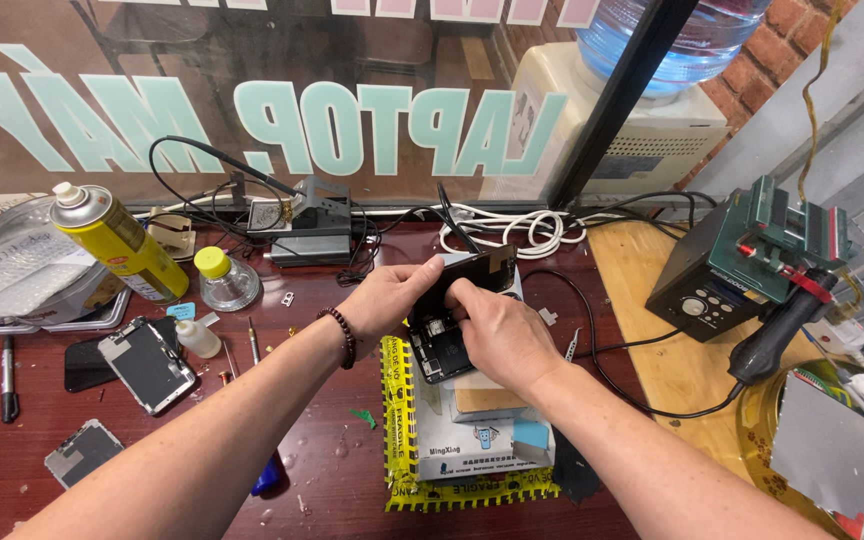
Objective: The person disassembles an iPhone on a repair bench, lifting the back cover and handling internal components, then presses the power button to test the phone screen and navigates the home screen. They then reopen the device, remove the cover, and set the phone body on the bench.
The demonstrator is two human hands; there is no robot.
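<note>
Black slab phone (452, 310) (glossy), hand-clasped

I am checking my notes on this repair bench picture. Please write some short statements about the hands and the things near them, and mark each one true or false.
1. Both hands hold the opened phone. True: the left hand and the right hand grip it over the white box.
2. The left wrist wears a dark bead bracelet. True.
3. The yellow spray can stands to the right of the hands. False: it is at their left, tilted.
4. The small glass bottle has a red cap. False: the cap is yellow.
5. A black pen lies near the left edge. True.
</note>
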